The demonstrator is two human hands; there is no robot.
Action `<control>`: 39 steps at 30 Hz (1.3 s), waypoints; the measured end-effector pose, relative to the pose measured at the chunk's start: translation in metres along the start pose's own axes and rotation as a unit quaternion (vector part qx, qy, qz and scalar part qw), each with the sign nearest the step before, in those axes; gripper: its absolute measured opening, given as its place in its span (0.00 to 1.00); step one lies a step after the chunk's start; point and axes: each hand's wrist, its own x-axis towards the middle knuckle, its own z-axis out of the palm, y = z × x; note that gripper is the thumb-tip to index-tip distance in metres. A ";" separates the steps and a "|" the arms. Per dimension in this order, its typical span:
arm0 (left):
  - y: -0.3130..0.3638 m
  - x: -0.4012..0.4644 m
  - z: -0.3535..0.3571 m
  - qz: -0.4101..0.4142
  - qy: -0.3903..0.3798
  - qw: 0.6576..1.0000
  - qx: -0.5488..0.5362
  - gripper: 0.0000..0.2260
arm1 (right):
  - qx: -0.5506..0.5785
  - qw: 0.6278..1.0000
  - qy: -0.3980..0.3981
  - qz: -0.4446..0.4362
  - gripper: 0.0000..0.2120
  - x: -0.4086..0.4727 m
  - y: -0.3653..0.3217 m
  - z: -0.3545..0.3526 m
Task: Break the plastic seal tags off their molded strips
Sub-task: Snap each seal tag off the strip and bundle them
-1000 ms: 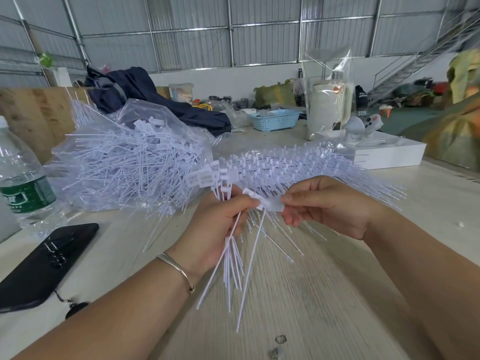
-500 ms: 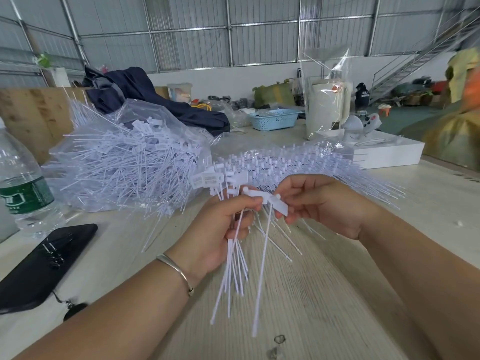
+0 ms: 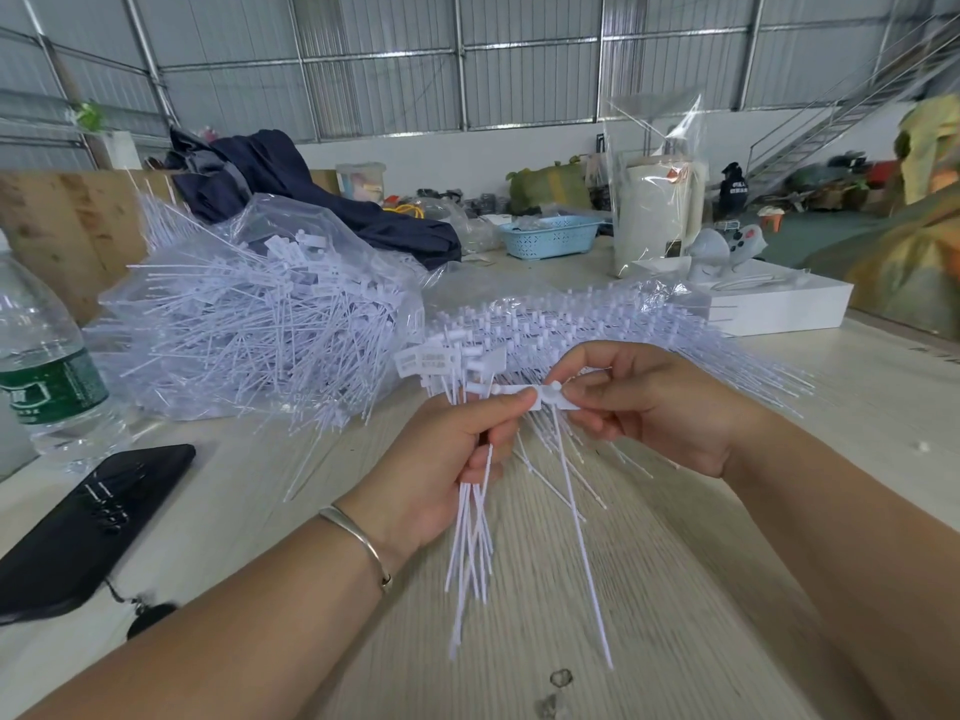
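My left hand grips a bundle of loose white seal tags, heads up and thin tails hanging down over the table. Its thumb also presses on a short white molded strip. My right hand pinches the flat head of one tag at the strip's right end; that tag's long tail hangs down to the right of the bundle. Behind my hands lies a wide row of molded strips with tags. A clear plastic bag heaped with white tags sits to the left.
A water bottle and a black phone lie at the left on the pale wooden table. A white box, a blue basket, a dark garment and a bagged white cylinder stand farther back.
My right hand has turned the pinched tag at the strip's end, and the tag's tail has swung from lower left to lower right. The left hand's bundle has stayed in place.
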 end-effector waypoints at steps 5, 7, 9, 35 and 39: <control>0.001 0.001 0.000 -0.012 -0.012 1.000 0.003 0.03 | 0.005 1.000 0.013 0.007 0.08 -0.001 0.000 -0.003; 0.002 0.001 0.001 -0.018 -0.025 1.000 0.005 0.05 | 0.010 1.000 0.016 0.013 0.08 -0.002 -0.002 -0.004; 0.003 0.000 0.002 -0.025 -0.038 0.999 0.015 0.06 | 0.016 1.000 0.008 0.021 0.07 -0.002 -0.003 -0.005; -0.005 -0.002 -0.002 -0.029 0.018 0.996 0.081 0.11 | 0.033 0.996 0.078 0.013 0.07 0.001 0.002 0.000; -0.007 -0.005 0.007 -0.031 0.033 0.997 0.069 0.17 | -0.007 0.992 0.118 -0.049 0.04 0.004 0.003 0.009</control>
